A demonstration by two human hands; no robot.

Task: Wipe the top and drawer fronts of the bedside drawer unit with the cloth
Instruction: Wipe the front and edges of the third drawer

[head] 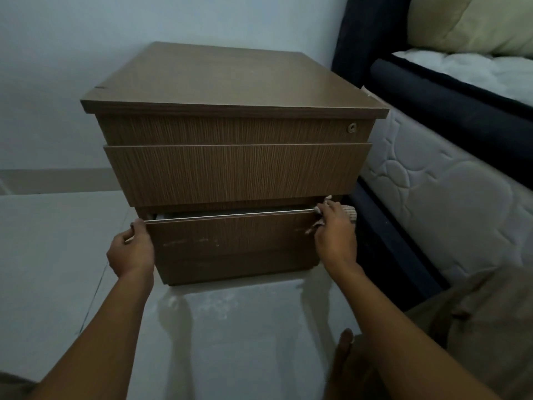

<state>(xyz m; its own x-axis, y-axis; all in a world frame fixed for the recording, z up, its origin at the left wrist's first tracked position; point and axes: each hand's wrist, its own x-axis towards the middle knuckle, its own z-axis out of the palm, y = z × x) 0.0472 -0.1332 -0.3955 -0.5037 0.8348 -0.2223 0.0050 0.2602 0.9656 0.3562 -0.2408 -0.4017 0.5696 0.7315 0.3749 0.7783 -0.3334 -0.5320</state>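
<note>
Left hand [131, 251] fingers curl on bottom drawer [230, 238] left corner; right hand [334, 230] grips cloth [347, 212] at its right corner, drawer slightly open

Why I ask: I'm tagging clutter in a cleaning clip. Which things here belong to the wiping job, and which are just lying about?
Job in hand:
- brown wood-grain bedside drawer unit
- its bottom drawer front, gripped at its left end by the left hand
- pale striped cloth, held by the right hand

Just there:
- white quilted mattress
- dark padded headboard
- cream pillow
</note>
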